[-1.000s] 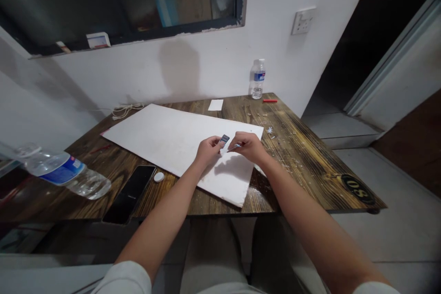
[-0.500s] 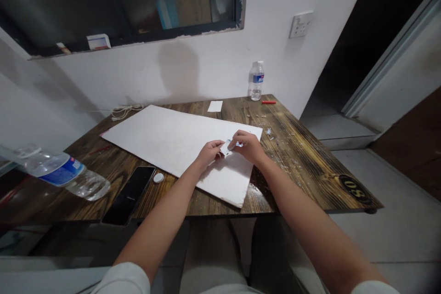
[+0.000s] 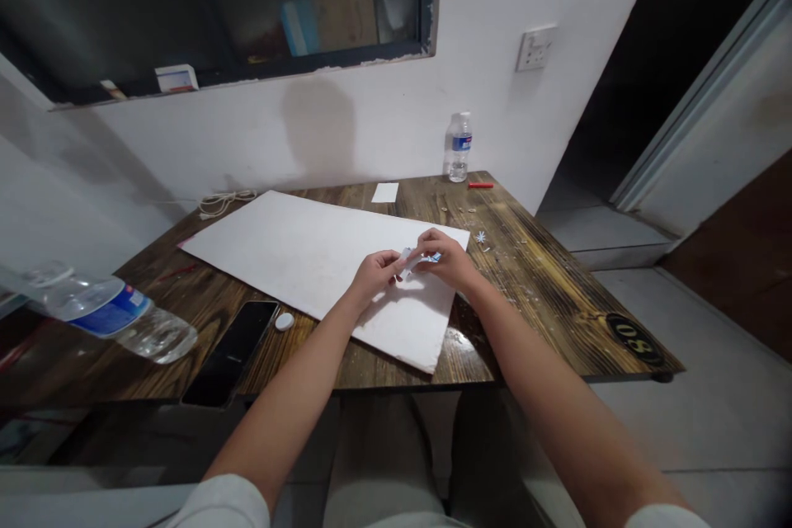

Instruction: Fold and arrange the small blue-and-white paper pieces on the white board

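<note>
My left hand (image 3: pixel 374 277) pinches a small piece of white paper (image 3: pixel 405 261) between thumb and fingers, a little above a large white board (image 3: pixel 297 235). Close on its right, my right hand (image 3: pixel 450 261) is closed with curled fingers at the paper's edge. A small white-and-blue thing (image 3: pixel 434 257) shows in the gap of the right fingers; its kind cannot be made out. Beyond the board's right edge, a small star-shaped paper cut-out (image 3: pixel 481 238) lies on the wooden table.
A black phone (image 3: pixel 232 353), a white bottle cap (image 3: pixel 285 322) and a large water bottle (image 3: pixel 117 309) are on the left. At the back are a cable (image 3: pixel 226 202), a white card (image 3: pixel 384 193), a small water bottle (image 3: pixel 459 150) and a red pen-like object (image 3: pixel 480 185). Scraps (image 3: pixel 516 247) dot the table's right side.
The paper has turned and appears narrower between my hands. My right hand has shifted slightly up and left. The things on the table lie as before.
</note>
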`<state>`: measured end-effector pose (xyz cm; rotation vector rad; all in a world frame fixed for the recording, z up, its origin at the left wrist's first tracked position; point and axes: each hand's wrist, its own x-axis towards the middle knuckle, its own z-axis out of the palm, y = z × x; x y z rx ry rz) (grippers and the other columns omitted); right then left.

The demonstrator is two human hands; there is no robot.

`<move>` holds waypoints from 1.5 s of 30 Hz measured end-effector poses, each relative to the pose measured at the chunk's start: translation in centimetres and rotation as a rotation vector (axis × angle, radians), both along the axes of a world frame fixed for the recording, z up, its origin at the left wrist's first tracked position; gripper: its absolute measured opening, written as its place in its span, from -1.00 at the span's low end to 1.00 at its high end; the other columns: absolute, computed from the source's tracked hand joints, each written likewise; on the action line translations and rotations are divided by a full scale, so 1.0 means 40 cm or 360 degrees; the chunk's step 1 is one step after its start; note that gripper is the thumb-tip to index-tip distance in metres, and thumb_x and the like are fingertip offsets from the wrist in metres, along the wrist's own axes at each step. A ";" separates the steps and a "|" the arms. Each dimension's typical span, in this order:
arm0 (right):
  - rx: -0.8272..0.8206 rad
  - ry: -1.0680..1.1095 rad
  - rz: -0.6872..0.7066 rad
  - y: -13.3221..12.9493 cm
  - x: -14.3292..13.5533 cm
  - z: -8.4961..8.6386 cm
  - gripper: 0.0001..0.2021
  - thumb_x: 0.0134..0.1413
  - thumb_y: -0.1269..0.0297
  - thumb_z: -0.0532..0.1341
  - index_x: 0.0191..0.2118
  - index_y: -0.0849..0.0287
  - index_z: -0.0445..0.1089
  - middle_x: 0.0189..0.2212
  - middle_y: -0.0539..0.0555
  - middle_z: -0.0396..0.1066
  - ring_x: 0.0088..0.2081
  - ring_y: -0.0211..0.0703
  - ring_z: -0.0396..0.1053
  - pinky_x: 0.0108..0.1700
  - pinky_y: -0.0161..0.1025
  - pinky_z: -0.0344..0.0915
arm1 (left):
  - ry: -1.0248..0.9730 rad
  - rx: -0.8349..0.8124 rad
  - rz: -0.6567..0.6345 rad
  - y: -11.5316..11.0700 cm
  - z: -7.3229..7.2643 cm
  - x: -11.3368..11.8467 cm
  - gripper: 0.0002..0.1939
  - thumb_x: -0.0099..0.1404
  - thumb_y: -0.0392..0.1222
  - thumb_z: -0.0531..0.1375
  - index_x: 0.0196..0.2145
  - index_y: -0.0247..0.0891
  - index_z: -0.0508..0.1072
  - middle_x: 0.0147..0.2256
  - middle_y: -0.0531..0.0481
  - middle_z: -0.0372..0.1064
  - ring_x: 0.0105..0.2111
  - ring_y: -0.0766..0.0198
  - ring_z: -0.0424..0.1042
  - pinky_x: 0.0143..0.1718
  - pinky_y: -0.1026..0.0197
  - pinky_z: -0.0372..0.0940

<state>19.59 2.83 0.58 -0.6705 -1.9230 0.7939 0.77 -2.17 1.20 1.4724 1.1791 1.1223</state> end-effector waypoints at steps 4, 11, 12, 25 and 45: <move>-0.0123 0.0006 -0.0259 0.019 0.012 -0.012 -0.71 0.00 0.12 0.35 -0.13 0.07 0.54 -0.20 0.09 0.36 -0.29 -0.18 0.30 -0.20 -0.19 0.29 | -0.0097 0.0036 0.0210 0.015 -0.003 -0.006 -0.61 0.03 0.13 0.33 -0.41 -0.31 0.52 -0.56 0.03 0.38 -0.59 0.39 0.28 -0.57 0.32 0.13; -0.0068 -0.0874 -0.0810 0.011 0.014 -0.042 -0.71 0.03 0.10 0.36 -0.11 0.06 0.57 -0.06 0.24 0.36 0.01 0.18 0.15 -0.02 0.03 0.13 | -0.0204 0.0022 0.0544 0.024 -0.003 -0.010 -0.55 -0.05 0.14 0.36 -0.39 -0.32 0.52 -0.51 -0.01 0.42 -0.57 0.37 0.32 -0.62 0.36 0.09; -0.0069 -0.0948 -0.0814 0.006 0.010 -0.043 -0.70 0.03 0.09 0.36 -0.11 0.04 0.57 -0.03 0.24 0.35 0.02 0.21 0.13 -0.02 0.05 0.12 | -0.0216 0.0020 0.0568 0.025 -0.003 -0.010 -0.55 -0.05 0.14 0.36 -0.39 -0.33 0.52 -0.51 -0.01 0.42 -0.57 0.38 0.33 -0.62 0.36 0.09; -0.0117 -0.0907 -0.0599 -0.001 -0.019 -0.038 -0.82 -0.03 0.35 0.34 -0.23 0.09 0.49 -0.24 0.09 0.46 -0.11 -0.01 0.26 -0.14 -0.17 0.09 | -0.0203 0.0025 0.0616 0.030 -0.012 -0.011 -0.60 -0.03 0.09 0.35 -0.40 -0.31 0.51 -0.56 0.04 0.37 -0.58 0.39 0.32 -0.63 0.36 0.06; -0.0738 0.0337 -0.0272 -0.013 -0.056 -0.025 -0.57 -0.44 0.01 0.45 -0.54 0.14 0.27 -0.62 -0.08 0.32 -0.58 -0.25 0.32 -0.50 -0.28 0.24 | 0.0166 0.0095 0.0287 0.018 -0.013 -0.004 -0.67 0.07 0.05 0.32 -0.34 -0.27 0.63 -0.47 -0.04 0.52 -0.51 0.30 0.41 -0.46 0.29 0.24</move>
